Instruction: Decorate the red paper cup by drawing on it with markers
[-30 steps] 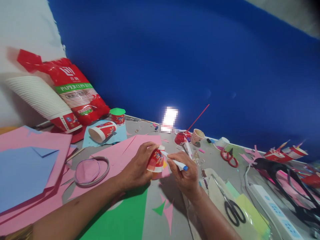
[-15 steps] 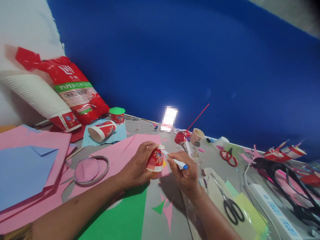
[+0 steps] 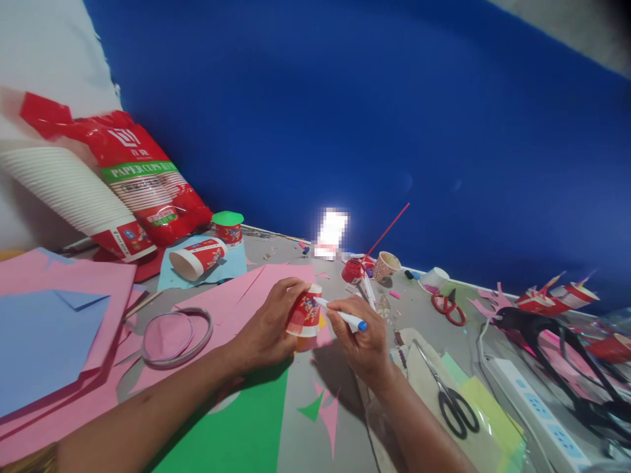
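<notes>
My left hand (image 3: 270, 323) is closed around a red and white printed paper cup (image 3: 306, 310), holding it above the table near the middle of the view. My right hand (image 3: 362, 338) grips a white marker (image 3: 348, 317) with a blue end, its tip against or very close to the cup's upper right side. Beneath the hands lie pink paper (image 3: 236, 297) and a green sheet (image 3: 231, 427). Pink and green scraps (image 3: 328, 414) are scattered just in front of the cup. Part of the cup is hidden by my left fingers.
At left are a stack of paper cups (image 3: 64, 190), a red cup bag (image 3: 142, 177), a lying cup (image 3: 200, 257) and a grey tape roll (image 3: 211, 335). At right are black-handled scissors (image 3: 458, 410), red-handled scissors (image 3: 448, 305) and a white power strip (image 3: 542, 407). A blue wall (image 3: 276, 118) stands behind.
The marker tip has shifted slightly down along the cup's side. The whole view has drifted a little to the left; both hands keep their holds.
</notes>
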`<control>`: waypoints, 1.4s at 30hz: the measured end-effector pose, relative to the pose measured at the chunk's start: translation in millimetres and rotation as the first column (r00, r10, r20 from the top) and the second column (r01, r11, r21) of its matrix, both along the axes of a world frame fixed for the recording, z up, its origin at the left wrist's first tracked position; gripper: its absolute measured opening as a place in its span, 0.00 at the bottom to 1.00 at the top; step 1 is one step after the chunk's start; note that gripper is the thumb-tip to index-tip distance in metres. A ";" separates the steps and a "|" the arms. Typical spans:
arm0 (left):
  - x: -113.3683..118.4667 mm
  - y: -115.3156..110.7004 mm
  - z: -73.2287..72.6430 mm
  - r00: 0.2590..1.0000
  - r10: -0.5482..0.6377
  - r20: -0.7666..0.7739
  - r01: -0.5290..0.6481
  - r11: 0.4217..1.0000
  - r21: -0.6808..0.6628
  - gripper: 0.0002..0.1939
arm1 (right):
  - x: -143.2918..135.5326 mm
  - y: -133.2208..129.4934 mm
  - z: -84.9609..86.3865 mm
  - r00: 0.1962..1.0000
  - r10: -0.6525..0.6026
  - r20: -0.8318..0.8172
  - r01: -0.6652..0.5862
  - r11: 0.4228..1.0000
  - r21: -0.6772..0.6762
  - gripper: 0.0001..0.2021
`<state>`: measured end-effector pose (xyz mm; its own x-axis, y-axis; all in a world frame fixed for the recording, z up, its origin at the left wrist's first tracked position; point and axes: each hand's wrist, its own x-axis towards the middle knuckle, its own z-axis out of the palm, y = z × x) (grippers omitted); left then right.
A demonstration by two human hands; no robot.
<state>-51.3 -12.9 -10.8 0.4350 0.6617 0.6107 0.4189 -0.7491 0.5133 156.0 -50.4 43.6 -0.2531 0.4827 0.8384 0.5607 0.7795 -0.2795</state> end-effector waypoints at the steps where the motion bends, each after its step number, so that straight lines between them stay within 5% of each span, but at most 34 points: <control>1: -0.1 0.1 0.1 1.000 0.006 -0.002 -0.006 1.000 -0.004 0.45 | -0.1 0.0 -0.4 1.000 0.003 0.000 -0.003 1.000 -0.007 0.06; 42: -5.1 6.1 -1.2 1.000 0.022 -0.008 -0.022 1.000 0.015 0.37 | -5.0 5.2 -8.5 0.997 -0.036 -0.062 0.036 0.999 -0.003 0.07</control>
<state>-56.5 -6.8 -12.0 0.4251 0.6623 0.6170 0.4396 -0.7469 0.4989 151.0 -45.3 35.1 -0.1833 0.4921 0.8510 0.5698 0.7586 -0.3160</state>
